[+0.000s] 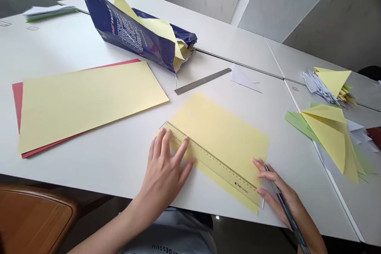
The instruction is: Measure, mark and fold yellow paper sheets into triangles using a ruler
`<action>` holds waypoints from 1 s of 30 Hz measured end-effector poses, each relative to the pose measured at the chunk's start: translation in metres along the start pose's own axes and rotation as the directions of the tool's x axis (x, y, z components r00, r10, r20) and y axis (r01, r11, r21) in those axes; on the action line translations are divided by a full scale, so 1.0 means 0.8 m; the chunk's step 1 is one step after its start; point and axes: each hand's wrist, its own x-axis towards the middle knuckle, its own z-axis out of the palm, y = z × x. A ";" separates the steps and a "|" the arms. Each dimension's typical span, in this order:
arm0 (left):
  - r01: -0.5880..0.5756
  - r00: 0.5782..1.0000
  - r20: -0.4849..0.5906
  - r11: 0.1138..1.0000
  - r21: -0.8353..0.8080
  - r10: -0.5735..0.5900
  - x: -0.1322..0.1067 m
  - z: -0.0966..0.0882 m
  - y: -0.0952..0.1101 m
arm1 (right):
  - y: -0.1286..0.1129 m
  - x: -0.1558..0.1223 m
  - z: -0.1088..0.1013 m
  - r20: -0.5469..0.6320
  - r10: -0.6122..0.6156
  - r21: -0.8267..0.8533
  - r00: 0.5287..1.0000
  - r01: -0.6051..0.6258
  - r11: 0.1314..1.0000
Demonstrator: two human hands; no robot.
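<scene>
From my remote seat, I read the left hand (163, 170) as open, palm down with fingers spread, pressing on a long, clear yellow-tinted plastic ruler (214, 162). The right hand (276, 190) is closed around a slim dark pen (287, 216), pinching it between thumb and fingers just beside the ruler's right end. The ruler lies diagonally across a pale yellow paper sheet (226, 135), near that sheet's lower edge, on a white table (89, 166).

Farther out, I see a larger pale yellow sheet (89, 103) lying on a red sheet (18, 103). Beyond them are a torn dark blue plastic wrapper (125, 27) with yellow paper poking out, a steel ruler (202, 81) and a white paper triangle (242, 79). To the right sit heaps of folded yellow and green paper (327, 135).
</scene>
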 end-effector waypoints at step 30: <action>0.052 0.999 0.006 0.995 -0.089 -0.051 -0.007 -0.004 0.000 | 0.020 -0.019 0.012 -0.026 0.045 0.003 0.999 -0.045 0.999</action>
